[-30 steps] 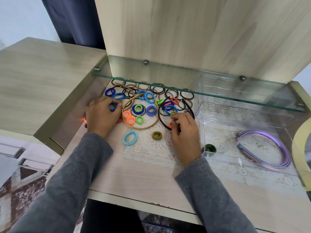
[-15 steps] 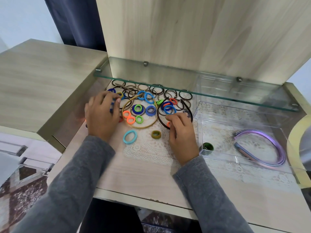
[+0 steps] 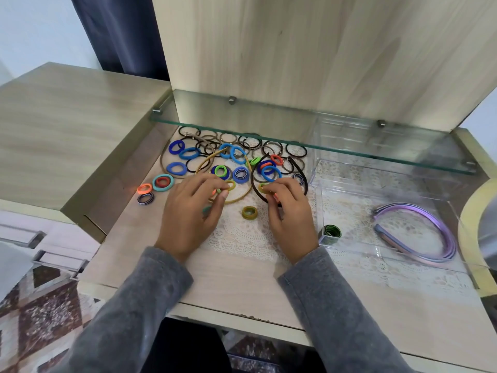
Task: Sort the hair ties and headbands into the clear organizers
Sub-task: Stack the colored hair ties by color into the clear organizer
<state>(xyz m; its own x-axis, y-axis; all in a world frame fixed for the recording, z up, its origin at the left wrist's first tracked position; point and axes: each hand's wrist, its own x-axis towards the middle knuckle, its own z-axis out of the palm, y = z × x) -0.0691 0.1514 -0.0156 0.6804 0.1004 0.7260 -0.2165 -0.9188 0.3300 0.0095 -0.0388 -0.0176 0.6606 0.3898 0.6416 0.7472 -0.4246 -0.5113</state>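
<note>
The left hand point(image 3: 188, 216) has its grip pinching a small olive elastic hair tie point(image 3: 231, 185) inside the thin gold headband point(image 3: 236, 200). The right hand point(image 3: 291, 216) pinches a second olive hair tie point(image 3: 262, 188) over the black headband point(image 3: 252, 181). At 12 o'clock a heap of coloured elastic hair ties point(image 3: 236, 157) lies on the table point(image 3: 242, 275). At 3 o'clock the clear plastic organizer point(image 3: 349, 200) holds purple headbands point(image 3: 403, 207) and a green tie stack point(image 3: 331, 232).
</note>
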